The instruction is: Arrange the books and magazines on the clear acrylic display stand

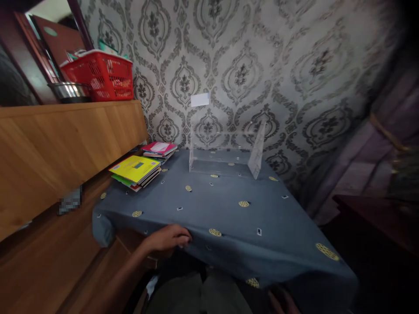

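My left hand (172,237) rests at the front edge of the blue-grey tablecloth (225,213), its fingers curled in and nothing visible in them. Only part of my right hand (283,301) shows, dark and blurred, low at the bottom below the table edge; its fingers cannot be made out well. At the back of the table stands a clear plastic rack (258,150) with upright side panels. A white label (199,99) appears above its left side. To the left lies a stack of books with a yellow cover (135,168) on top.
Behind the yellow stack is another pile with a pink book (160,147). A wooden cabinet (72,139) on the left carries a red plastic basket (104,76) and a metal bowl (70,90). Patterned wallpaper backs the table. A curtain (363,144) hangs on the right.
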`<state>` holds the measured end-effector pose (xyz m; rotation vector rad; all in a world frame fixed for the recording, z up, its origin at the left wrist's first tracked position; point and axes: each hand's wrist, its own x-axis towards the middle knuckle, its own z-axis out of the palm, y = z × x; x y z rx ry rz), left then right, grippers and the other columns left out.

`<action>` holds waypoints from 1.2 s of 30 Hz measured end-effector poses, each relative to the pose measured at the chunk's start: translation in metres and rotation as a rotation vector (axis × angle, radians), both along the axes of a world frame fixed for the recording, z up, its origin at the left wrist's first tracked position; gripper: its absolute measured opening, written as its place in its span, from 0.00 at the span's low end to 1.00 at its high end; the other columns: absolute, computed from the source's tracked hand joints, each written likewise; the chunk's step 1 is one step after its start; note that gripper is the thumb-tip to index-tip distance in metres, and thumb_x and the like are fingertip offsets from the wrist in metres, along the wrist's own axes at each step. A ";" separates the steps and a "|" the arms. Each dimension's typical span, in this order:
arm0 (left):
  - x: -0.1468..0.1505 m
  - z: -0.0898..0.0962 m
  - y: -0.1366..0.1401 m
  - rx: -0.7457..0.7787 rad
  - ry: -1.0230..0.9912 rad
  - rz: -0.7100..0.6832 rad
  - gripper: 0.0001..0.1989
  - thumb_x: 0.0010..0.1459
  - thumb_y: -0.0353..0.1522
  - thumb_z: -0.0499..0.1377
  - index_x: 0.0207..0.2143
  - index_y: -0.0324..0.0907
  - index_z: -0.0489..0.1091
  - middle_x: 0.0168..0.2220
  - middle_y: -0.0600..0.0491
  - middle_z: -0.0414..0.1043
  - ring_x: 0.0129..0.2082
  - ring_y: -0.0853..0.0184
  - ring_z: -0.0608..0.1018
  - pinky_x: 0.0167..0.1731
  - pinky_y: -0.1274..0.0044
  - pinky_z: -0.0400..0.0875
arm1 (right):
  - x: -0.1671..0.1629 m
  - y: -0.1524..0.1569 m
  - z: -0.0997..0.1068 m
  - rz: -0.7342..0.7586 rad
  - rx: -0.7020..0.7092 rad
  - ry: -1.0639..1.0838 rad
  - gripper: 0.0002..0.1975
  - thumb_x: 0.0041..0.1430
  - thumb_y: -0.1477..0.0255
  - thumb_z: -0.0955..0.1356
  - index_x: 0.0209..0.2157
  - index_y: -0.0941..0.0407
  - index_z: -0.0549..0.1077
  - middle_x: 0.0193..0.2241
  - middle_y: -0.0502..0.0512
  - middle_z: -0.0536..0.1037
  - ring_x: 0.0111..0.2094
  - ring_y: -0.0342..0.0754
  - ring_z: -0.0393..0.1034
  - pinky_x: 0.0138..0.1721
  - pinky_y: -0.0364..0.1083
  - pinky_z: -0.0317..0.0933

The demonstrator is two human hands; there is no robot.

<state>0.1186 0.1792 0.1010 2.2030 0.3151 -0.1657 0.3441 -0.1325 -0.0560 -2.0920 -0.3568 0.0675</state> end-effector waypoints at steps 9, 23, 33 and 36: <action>-0.001 -0.039 -0.005 0.192 -0.062 -0.159 0.19 0.64 0.36 0.55 0.55 0.42 0.72 0.57 0.46 0.75 0.56 0.58 0.75 0.58 0.71 0.65 | -0.002 0.002 0.054 0.122 0.049 -0.113 0.26 0.45 0.44 0.66 0.34 0.50 0.79 0.37 0.61 0.84 0.40 0.61 0.79 0.42 0.54 0.74; -0.029 -0.035 -0.011 0.227 -0.130 -0.185 0.16 0.65 0.36 0.56 0.54 0.44 0.72 0.55 0.48 0.76 0.56 0.60 0.75 0.58 0.72 0.65 | -0.003 0.025 0.068 0.580 -0.151 -0.196 0.24 0.51 0.49 0.65 0.36 0.52 0.82 0.40 0.60 0.85 0.42 0.62 0.81 0.47 0.55 0.74; -0.062 -0.004 0.056 0.032 -0.432 0.391 0.17 0.64 0.38 0.51 0.47 0.39 0.73 0.33 0.50 0.79 0.31 0.67 0.78 0.30 0.78 0.71 | -0.001 0.034 0.089 0.697 -0.124 -0.165 0.26 0.52 0.45 0.67 0.33 0.51 0.83 0.37 0.60 0.85 0.40 0.61 0.82 0.44 0.53 0.77; -0.072 0.011 0.094 0.393 -0.580 0.737 0.16 0.64 0.36 0.49 0.45 0.41 0.74 0.30 0.52 0.76 0.31 0.65 0.77 0.35 0.75 0.72 | -0.005 0.043 0.103 0.742 -0.057 -0.086 0.29 0.52 0.41 0.67 0.35 0.51 0.84 0.37 0.61 0.85 0.38 0.61 0.82 0.43 0.54 0.77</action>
